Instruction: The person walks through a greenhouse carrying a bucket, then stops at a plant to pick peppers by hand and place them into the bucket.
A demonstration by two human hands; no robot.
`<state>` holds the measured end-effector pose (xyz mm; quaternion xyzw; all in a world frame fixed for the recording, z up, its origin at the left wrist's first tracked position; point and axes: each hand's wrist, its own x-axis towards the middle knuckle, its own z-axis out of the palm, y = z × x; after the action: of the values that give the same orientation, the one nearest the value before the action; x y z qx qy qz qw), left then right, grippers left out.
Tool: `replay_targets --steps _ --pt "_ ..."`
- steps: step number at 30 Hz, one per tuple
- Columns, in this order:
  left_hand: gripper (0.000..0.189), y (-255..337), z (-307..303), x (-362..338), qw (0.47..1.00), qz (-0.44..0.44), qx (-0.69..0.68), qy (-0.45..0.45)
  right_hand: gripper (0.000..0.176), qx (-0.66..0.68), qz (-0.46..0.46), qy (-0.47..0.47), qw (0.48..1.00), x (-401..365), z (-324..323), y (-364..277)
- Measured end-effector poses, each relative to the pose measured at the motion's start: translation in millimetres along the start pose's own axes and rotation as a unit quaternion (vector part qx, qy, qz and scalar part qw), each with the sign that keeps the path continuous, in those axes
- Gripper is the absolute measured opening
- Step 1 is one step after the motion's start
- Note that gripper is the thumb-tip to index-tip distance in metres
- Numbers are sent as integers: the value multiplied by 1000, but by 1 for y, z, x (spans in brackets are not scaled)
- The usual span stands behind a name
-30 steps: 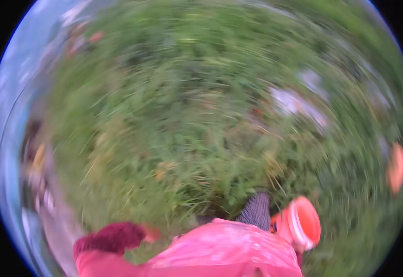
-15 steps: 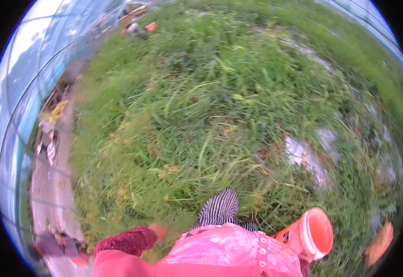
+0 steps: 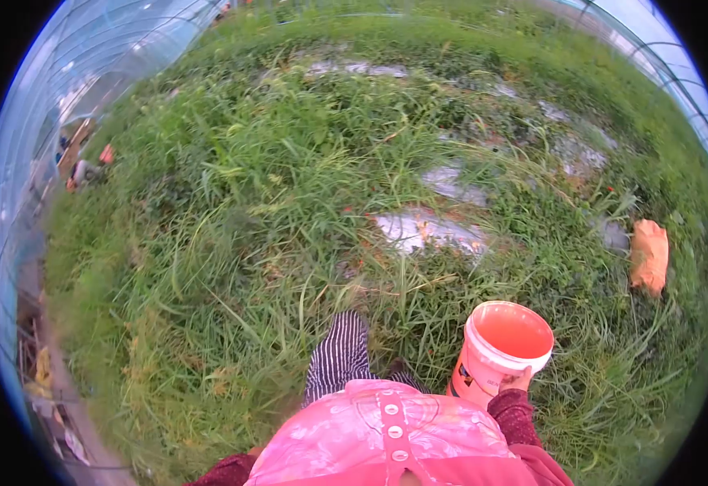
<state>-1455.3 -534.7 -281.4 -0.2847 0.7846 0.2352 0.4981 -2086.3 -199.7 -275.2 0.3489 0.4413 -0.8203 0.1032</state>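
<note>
An orange-red plastic bucket [image 3: 488, 379] with a white rim hangs at my right side, its mouth turned up and slightly tilted. No contents show in the part of its inside that I can see. My right hand [image 3: 518, 379] grips the bucket at the rim on its near right side, fingers bent over the edge. Low by my left hip, only a small part of my left hand [image 3: 254, 451] shows beside the pink patterned apron [image 3: 322, 429]; its fingers are hidden. A leg in striped trousers [image 3: 339, 356] stands in the tall grass.
Tall grass and weeds [image 3: 289, 178] cover the ground, with patches of pale plastic sheeting [image 3: 427, 230] showing through. An orange sack [image 3: 650, 256] lies on the right. Plastic greenhouse walls [image 3: 119, 73] curve along both sides. A pale walkway [image 3: 74, 413] runs at the left edge.
My view has turned right, so the sack and sheeting have shifted left in the picture. The bucket's mouth now points more upward. My left hand has dropped mostly behind my body.
</note>
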Motion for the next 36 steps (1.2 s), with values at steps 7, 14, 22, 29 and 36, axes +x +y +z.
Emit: replay_targets --steps 7,14,22,29,36 --pt "36 22 -145 68 998 50 19 25 36 13 2 84 996 -16 15 -2" --pt "36 90 -248 114 997 74 -10 24 42 -20 4 -26 999 31 3 17" --pt "37 -30 -172 136 983 39 -151 92 47 -58 -16 32 998 44 85 22" --pt "38 -84 -252 152 981 91 -163 59 57 -7 -48 -21 999 -4 223 -5" --pt "39 -77 -439 163 981 194 -12 2 32 44 -103 124 986 9 275 16"
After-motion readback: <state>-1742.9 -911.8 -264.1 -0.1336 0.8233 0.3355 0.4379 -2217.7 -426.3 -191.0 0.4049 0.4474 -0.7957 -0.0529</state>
